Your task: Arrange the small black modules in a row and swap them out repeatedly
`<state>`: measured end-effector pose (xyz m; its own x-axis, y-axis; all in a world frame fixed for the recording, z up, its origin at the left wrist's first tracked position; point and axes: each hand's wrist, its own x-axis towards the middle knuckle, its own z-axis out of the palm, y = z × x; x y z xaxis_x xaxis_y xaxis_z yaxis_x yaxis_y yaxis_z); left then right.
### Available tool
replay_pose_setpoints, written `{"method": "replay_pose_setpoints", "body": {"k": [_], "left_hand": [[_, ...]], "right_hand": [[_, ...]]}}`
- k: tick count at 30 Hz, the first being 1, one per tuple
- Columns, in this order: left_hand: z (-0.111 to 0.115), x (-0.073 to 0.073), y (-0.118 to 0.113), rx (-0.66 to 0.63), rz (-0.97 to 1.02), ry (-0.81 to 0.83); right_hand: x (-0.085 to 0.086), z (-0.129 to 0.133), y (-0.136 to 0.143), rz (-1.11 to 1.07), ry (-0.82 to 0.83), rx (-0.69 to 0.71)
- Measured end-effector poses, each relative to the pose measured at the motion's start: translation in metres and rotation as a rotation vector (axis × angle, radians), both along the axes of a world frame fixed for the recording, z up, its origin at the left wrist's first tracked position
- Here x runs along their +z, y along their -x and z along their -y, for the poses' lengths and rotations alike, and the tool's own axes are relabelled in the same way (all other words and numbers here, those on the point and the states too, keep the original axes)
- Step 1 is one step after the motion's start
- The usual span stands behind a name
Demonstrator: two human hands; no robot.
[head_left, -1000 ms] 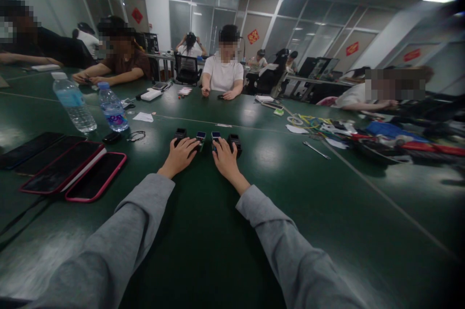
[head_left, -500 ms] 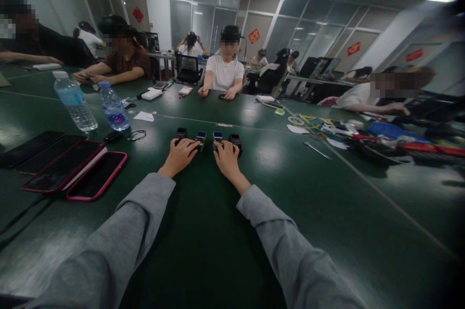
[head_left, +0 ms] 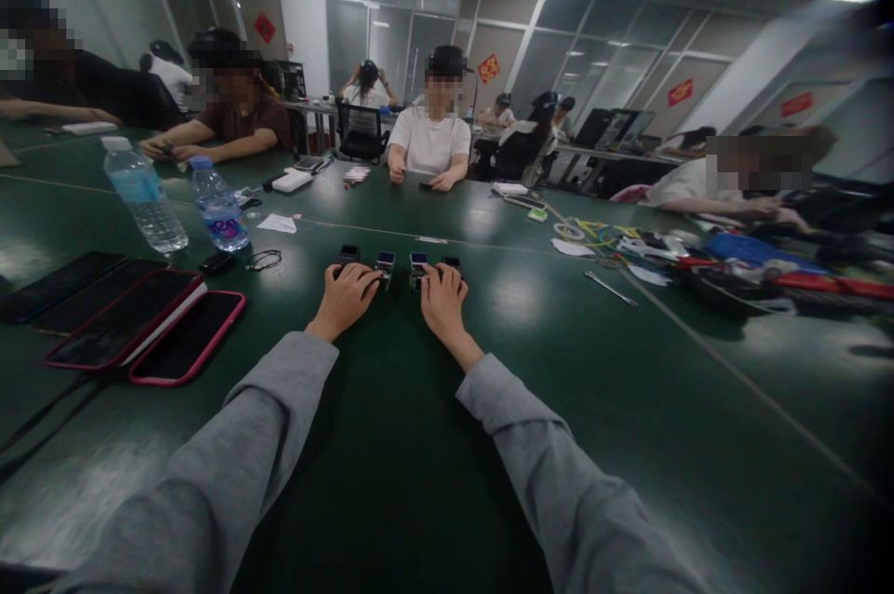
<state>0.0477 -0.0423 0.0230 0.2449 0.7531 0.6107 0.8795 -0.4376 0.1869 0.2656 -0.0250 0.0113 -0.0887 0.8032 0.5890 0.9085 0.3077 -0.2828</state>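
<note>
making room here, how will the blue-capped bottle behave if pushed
The bottle would probably tip if pushed high, since it stands tall and narrow. Its clear plastic may give when squeezed. Pushed low, it might slide on the shiny table.

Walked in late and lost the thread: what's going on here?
Four small devices sit in a row on the green table. The left hand is at the left two and the right hand at the right two, fingers partly covering them; whether either hand grips is hard to tell. Phones and two bottles are off to the left, a wrench to the right.
</note>
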Motion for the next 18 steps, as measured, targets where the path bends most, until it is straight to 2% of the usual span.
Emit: {"method": "replay_pose_setpoints", "body": {"k": [5,13,18], "left_hand": [[0.0,0.001,0.002,0.06,0.019,-0.017],[-0.002,0.0,0.002,0.063,0.019,-0.02],[-0.001,0.001,0.003,0.061,0.013,-0.018]], "right_hand": [[-0.008,-0.01,-0.007,-0.112,0.015,-0.076],[-0.008,-0.015,-0.024,-0.056,-0.061,-0.1],[-0.014,-0.03,-0.044,-0.228,0.017,-0.036]]}}
